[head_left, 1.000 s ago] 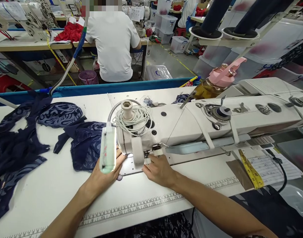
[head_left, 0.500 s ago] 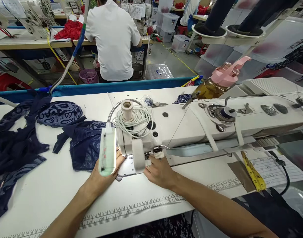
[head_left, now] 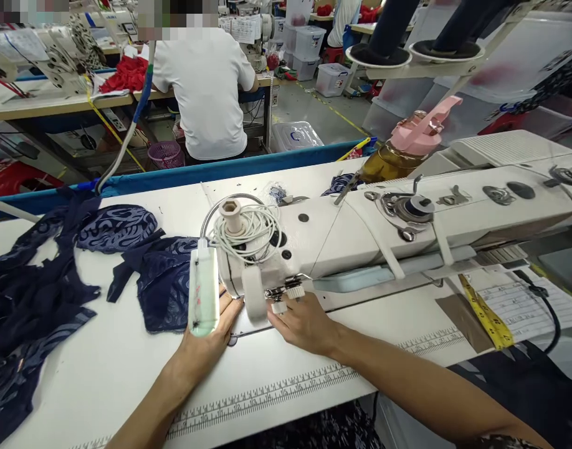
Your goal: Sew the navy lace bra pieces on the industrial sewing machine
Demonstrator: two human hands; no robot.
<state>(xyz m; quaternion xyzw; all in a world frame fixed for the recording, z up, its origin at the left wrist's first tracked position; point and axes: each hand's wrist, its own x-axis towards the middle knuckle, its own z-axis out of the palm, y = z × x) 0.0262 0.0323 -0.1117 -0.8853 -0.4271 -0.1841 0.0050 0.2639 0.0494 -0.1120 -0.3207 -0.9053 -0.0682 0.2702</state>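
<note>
A white sewing machine [head_left: 361, 237] stretches across the white table [head_left: 103, 374]. My left hand [head_left: 211, 340] lies flat at the needle area, partly hidden behind the machine's green-white lamp [head_left: 203, 293], its fingers stretched toward the navy lace fabric piece [head_left: 162, 280]. My right hand [head_left: 302, 324] rests on the table right of the presser foot, with its fingers reaching under the machine head, so their tips are hidden. A coil of white cord [head_left: 248, 227] sits on top of the head.
More navy lace pieces [head_left: 28, 293] lie at the left. A pink-capped bottle [head_left: 405, 146] stands behind the machine. A yellow tape measure [head_left: 485, 315] and paper sheet [head_left: 524, 305] lie at the right. A person in a white shirt [head_left: 204, 87] sits at the bench ahead.
The view has tilted slightly, shifting everything a little down in frame. Both hands stay at the needle area with almost no movement.
</note>
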